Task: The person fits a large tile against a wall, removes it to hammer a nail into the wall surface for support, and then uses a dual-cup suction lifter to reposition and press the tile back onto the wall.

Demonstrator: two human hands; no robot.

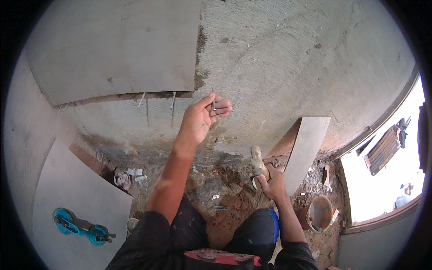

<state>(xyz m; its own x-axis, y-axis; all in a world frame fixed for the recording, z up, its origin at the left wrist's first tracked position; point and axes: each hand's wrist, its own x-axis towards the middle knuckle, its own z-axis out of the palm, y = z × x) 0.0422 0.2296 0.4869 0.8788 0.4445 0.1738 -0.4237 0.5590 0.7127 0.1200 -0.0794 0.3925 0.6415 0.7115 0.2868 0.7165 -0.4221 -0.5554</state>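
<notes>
My left hand [203, 118] is raised to the grey plastered wall [279, 67], palm turned up. A nail [214, 106] is held between its thumb and fingers. Up and left of it, a large grey tile [121, 49] lies flat against the wall. Two nails, a left one [141, 100] and a right one [173, 100], stick out of the wall right under the tile's lower edge. Lower down, my right hand [272, 183] grips a dirt-covered hammer [257, 163], its head pointing up toward the wall, apart from it.
A cut tile [308, 148] leans on the wall at right. Beyond it stand a bucket [317, 213] and a bright opening [382, 180]. At lower left, another large tile [85, 193] carries a blue double suction lifter [81, 227]. Rubble and scraps cover the dirt floor [211, 184].
</notes>
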